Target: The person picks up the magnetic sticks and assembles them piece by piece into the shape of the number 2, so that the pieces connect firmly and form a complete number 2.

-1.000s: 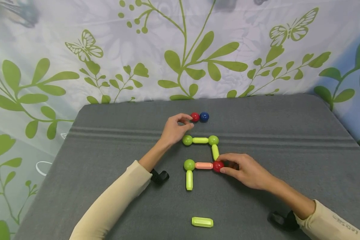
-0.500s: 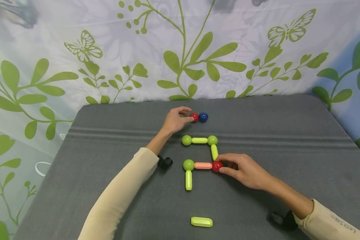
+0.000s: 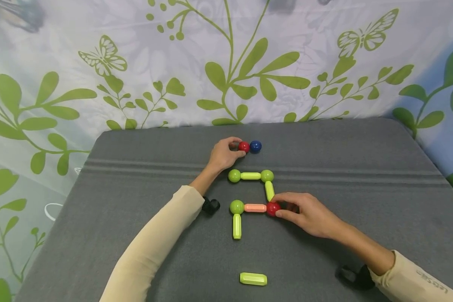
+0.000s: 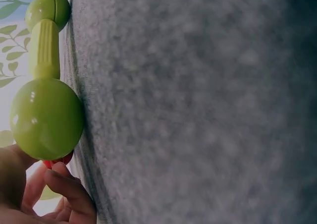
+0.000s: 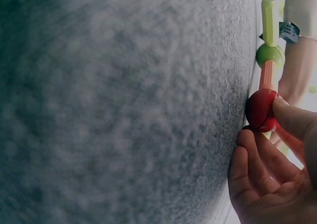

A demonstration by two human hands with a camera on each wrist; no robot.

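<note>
At the back of the table my left hand [image 3: 225, 154] pinches a red ball [image 3: 243, 147] between thumb and fingers. A dark blue ball [image 3: 255, 146] sits right against it on the right. My right hand [image 3: 310, 213] holds a second red ball [image 3: 273, 209] between thumb and fingertips. That ball joins an orange-pink rod [image 3: 255, 208] to its left and a lime rod [image 3: 269, 191] above. The chain continues through a green ball [image 3: 267, 175], another lime rod [image 3: 251, 176] and a green ball [image 3: 234, 175]. In the left wrist view a green ball [image 4: 47, 119] hides most of the pinched red one.
A green ball [image 3: 236, 206] ends the orange-pink rod, with a lime rod [image 3: 237, 227] pointing toward the front. One loose lime rod [image 3: 253, 279] lies near the front of the grey table [image 3: 196, 264]. A patterned cloth [image 3: 151, 63] hangs behind the table.
My left hand has moved slightly right and its fingers have come round the red ball at the back. The right hand stays on its red ball.
</note>
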